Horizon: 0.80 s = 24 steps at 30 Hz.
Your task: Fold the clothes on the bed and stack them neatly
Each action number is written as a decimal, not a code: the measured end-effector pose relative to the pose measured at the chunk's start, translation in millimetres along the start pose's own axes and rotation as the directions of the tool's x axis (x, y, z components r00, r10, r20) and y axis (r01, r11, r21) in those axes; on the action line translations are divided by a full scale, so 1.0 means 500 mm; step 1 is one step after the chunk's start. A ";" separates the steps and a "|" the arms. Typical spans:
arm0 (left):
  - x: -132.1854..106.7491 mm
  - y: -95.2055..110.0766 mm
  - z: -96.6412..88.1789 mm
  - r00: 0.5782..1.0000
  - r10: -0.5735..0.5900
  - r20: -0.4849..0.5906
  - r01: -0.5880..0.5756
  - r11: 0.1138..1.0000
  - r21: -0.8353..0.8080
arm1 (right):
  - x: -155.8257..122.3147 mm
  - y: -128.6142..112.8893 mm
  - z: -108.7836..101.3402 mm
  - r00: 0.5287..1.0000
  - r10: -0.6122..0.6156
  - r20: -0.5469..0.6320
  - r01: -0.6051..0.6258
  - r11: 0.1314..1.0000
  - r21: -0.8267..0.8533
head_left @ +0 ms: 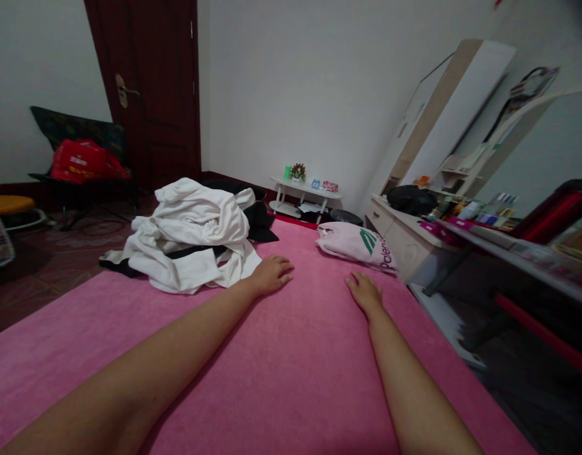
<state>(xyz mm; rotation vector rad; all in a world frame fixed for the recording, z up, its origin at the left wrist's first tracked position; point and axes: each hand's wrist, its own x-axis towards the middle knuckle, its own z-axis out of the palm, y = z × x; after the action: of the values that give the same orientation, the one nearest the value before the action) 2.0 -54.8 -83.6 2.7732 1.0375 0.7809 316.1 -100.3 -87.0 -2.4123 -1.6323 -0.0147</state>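
My left hand (272, 274) lies palm down on the pink bedspread (291, 366), its fingers stretched out and holding nothing. Just to its left is a heaped pile of white clothes (191, 215), with black clothes (260, 221) showing behind and beneath. My right hand (365, 291) also rests on the bedspread, fingers slightly spread and nothing in them. Beyond it lies a folded light pink garment (354, 243) with green and dark printing on its right part.
A white dresser (399, 234) stands along the right, with a black bag (411, 199) and bottles on top. At the back is a small white table (304, 186) with a potted plant. A chair at left holds a red bag (84, 161), near a dark red door (153, 82).
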 end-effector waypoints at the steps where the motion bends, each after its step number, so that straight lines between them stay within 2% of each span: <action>1: 0.000 0.000 0.001 1.000 0.001 0.000 -0.001 1.000 0.006 | 0.000 -0.001 -0.001 1.000 0.000 0.000 0.000 1.000 0.002; 24: 0.002 -0.004 0.004 1.000 0.023 -0.001 -0.022 0.998 0.061 | -0.001 0.000 -0.002 1.000 -0.021 -0.021 0.021 1.000 -0.004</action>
<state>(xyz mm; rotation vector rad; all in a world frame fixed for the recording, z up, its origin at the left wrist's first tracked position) 2.7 -52.4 -85.5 2.8401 1.0494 0.7674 315.9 -100.7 -85.9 -2.3891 -1.6503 -0.0464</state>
